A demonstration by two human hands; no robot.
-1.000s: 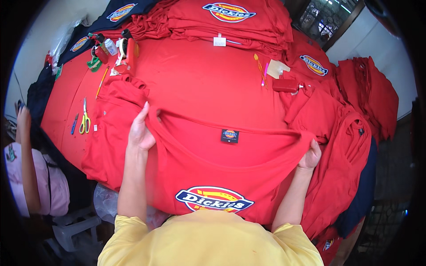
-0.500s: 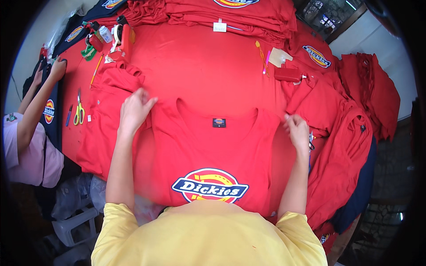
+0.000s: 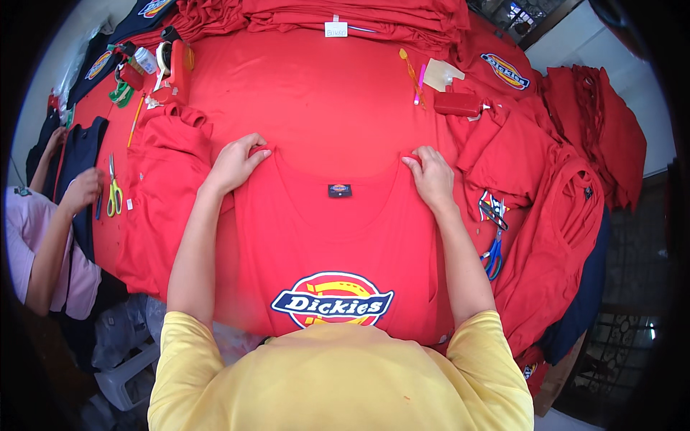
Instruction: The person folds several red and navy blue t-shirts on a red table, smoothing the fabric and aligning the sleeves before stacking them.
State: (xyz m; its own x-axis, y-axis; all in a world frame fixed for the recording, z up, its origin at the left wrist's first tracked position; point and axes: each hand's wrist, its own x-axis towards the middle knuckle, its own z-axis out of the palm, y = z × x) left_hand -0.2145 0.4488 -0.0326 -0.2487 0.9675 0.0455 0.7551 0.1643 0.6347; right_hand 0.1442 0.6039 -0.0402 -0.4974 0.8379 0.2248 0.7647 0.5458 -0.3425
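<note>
A red sleeveless shirt (image 3: 330, 241) lies spread in front of me on the red-covered table (image 3: 309, 93), its neckline facing away from me. It has a dark neck label (image 3: 339, 190) and a printed blue, white and yellow emblem (image 3: 333, 302) near my body. My left hand (image 3: 237, 164) is closed on the left shoulder strap, thumb against fingers. Opposite it, my right hand (image 3: 433, 179) pinches the right strap. The lower end of the shirt is hidden by my body. Blue-handled scissors (image 3: 493, 257) rest just right of my right forearm.
Folded red garments (image 3: 359, 18) are stacked at the far edge. More red shirts (image 3: 553, 215) lie along the right, and another red garment (image 3: 162, 201) at left. Yellow-handled scissors (image 3: 114, 197), a tape dispenser (image 3: 176, 68) and a red bottle (image 3: 458, 104) sit around. A co-worker's hand (image 3: 85, 188) is over dark fabric.
Both hands have come in to the shirt's shoulder straps and closed on them; my right hand was apart from the cloth before. At left, the co-worker's near hand has moved down toward their body.
</note>
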